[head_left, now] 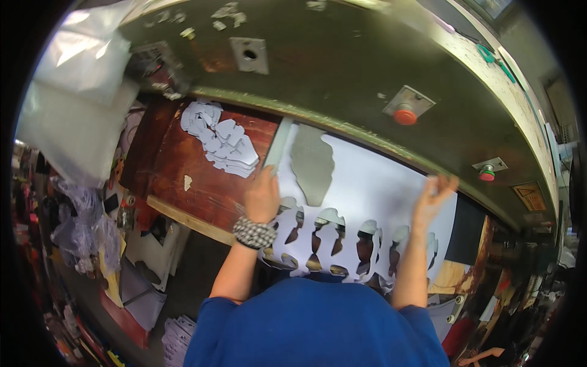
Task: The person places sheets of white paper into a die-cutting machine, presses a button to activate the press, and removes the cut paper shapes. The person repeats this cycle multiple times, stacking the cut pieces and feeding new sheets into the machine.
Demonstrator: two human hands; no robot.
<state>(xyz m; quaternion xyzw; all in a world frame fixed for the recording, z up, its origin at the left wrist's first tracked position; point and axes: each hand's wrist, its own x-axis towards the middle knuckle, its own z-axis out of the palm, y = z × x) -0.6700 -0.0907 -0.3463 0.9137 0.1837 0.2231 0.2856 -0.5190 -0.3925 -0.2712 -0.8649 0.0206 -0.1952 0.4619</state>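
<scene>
A large white sheet (pixel 379 165) spans the press bed in front of me, its near part pierced by a row of shaped cut-outs. On its left part lies a flat grey piece with a scalloped outline (pixel 313 165). My left hand (pixel 263 194), below a checkered wristband (pixel 254 233), is closed at the sheet's left edge; its grip is partly hidden. Near the far right edge of the sheet my right hand (pixel 432 194) is raised, slightly blurred, with its fingers apart and nothing visible in them.
A stack of white cut pieces (pixel 226 142) rests on the reddish-brown board (pixel 189 177) at left. The green press beam (pixel 318 61) crosses above, bearing a red button (pixel 405 115) and another button (pixel 487 174). Clear plastic (pixel 79 104) hangs at far left. Another person's arm (pixel 483 356) shows lower right.
</scene>
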